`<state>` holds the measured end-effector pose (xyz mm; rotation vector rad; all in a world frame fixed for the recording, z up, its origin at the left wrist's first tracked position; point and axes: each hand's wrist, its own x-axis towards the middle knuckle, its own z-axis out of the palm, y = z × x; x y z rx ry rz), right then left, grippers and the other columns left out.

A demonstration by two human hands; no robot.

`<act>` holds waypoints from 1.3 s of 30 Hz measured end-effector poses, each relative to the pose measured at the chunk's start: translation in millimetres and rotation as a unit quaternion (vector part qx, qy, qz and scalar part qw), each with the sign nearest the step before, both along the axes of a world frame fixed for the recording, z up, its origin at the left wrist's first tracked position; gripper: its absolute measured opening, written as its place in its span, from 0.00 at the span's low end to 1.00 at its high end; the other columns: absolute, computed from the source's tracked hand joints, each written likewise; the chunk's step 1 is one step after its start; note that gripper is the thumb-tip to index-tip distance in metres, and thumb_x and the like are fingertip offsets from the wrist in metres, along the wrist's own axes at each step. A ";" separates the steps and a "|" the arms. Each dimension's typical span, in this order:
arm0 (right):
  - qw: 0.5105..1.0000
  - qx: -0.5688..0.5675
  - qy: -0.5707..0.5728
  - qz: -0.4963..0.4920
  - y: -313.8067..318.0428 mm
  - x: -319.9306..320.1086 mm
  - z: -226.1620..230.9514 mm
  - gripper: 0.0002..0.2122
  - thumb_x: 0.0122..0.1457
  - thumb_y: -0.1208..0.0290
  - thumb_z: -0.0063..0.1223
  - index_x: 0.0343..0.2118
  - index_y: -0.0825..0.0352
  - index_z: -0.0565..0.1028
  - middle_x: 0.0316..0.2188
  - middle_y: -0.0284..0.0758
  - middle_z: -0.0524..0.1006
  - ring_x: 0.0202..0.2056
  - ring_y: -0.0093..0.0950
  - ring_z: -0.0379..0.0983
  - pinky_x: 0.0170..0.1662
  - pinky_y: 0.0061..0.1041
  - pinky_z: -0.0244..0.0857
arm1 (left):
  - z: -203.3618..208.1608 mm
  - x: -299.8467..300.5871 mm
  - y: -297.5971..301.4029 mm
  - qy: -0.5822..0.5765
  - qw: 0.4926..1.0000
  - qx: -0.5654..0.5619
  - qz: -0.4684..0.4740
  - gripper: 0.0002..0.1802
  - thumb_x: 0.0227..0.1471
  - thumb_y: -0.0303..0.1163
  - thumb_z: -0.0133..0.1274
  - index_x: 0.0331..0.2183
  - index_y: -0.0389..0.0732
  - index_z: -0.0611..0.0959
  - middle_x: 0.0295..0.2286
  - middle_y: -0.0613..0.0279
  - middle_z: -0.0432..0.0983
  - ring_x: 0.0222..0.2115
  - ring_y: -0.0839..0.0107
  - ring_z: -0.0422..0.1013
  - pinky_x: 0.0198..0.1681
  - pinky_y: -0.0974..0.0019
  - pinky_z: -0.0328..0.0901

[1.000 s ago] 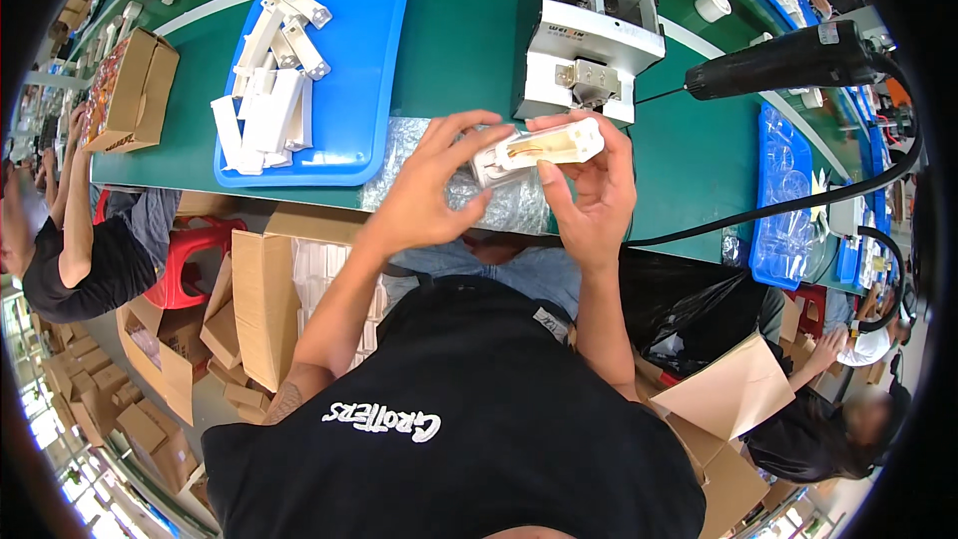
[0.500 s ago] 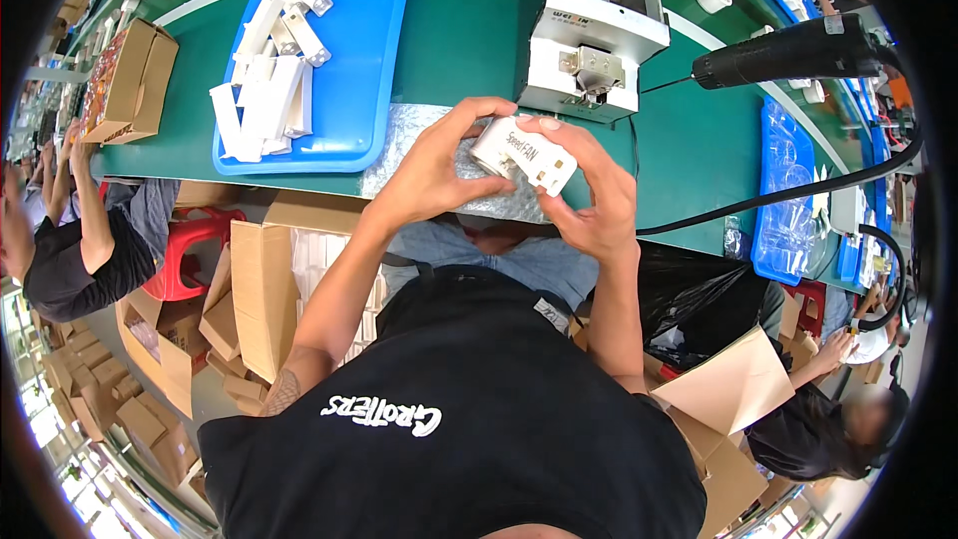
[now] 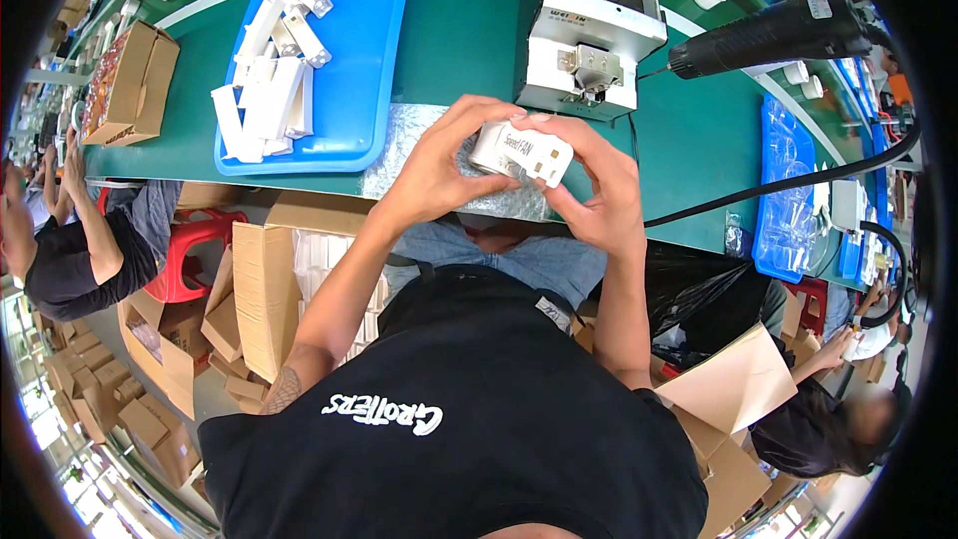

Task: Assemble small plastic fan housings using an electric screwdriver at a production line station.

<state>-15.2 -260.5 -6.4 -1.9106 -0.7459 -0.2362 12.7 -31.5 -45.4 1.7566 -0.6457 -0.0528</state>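
Observation:
Between my two hands is a white plastic fan casing [image 3: 526,151], rounded at its left end, with dark print and small square openings towards the right end. My left hand [image 3: 436,168] grips the rounded end, fingers over the far side and thumb on the near side. Curled round the other end, my right hand [image 3: 605,183] has its fingers along the top edge and its thumb near the lower corner. Beneath the casing lies a sheet of clear bubble wrap [image 3: 392,145] at the table's front edge. A black electric screwdriver [image 3: 773,35] hangs to the right, its bit pointing left.
A blue tray [image 3: 354,70] with several white plastic parts stands left on the green table [image 3: 464,25]. Behind my hands is a metal screw feeder [image 3: 589,35]. A black cable [image 3: 798,192] crosses the right side. Cartons [image 3: 267,289] stand below, and co-workers sit on both sides.
The casing has turned slightly and tilted in my hands, with its right end a little further left. My right hand has shifted slightly right. The hanging screwdriver has swung left.

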 end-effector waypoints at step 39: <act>0.917 0.355 -0.153 -0.096 7.8 76.2 134.3 0.10 0.72 0.68 0.56 0.46 0.69 0.71 0.21 0.31 0.74 0.17 0.18 0.67 0.21 0.17 0.59 | -18.0 -3.7 -51.2 -0.022 0.991 -0.024 0.131 0.35 0.41 0.27 0.78 0.52 0.38 0.82 0.49 0.55 0.78 0.47 0.60 0.77 0.51 0.60 0.72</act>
